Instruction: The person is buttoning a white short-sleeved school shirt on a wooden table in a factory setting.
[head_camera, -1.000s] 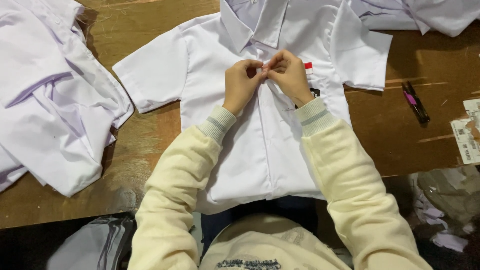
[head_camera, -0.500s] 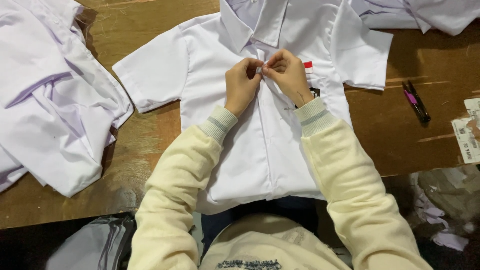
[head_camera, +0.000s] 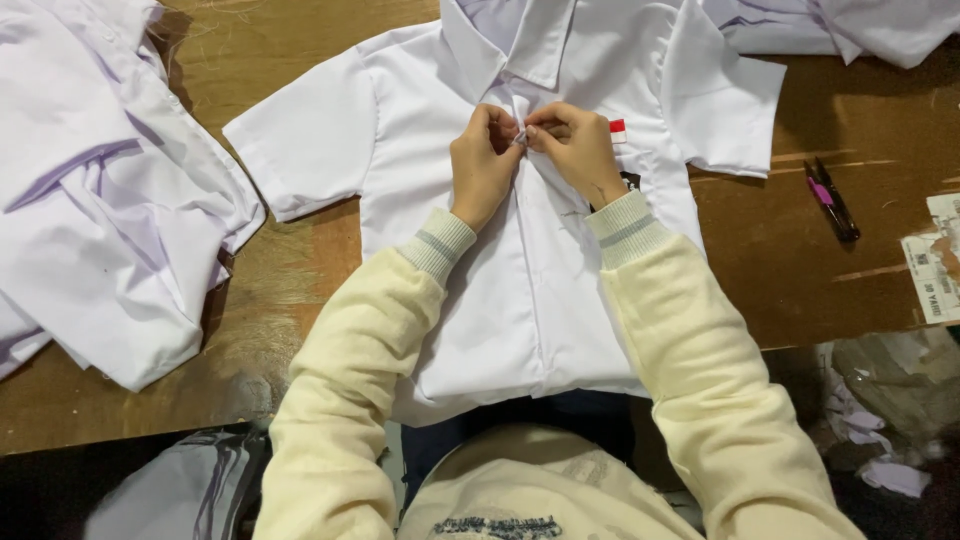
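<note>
Head view: both hands (head_camera: 520, 140) pinched on white shirt (head_camera: 520, 290) placket beside small red-white chest label (head_camera: 618, 130).

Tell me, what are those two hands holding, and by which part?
Both hands, left and right, pinch the white shirt at its front opening just below the collar, fingertips meeting there. Whether a button sits between them cannot be told.

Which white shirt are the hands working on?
The spread short-sleeved shirt at centre, collar up: left hand and right hand pinch its front placket. The left pile lies crumpled, untouched.
</note>
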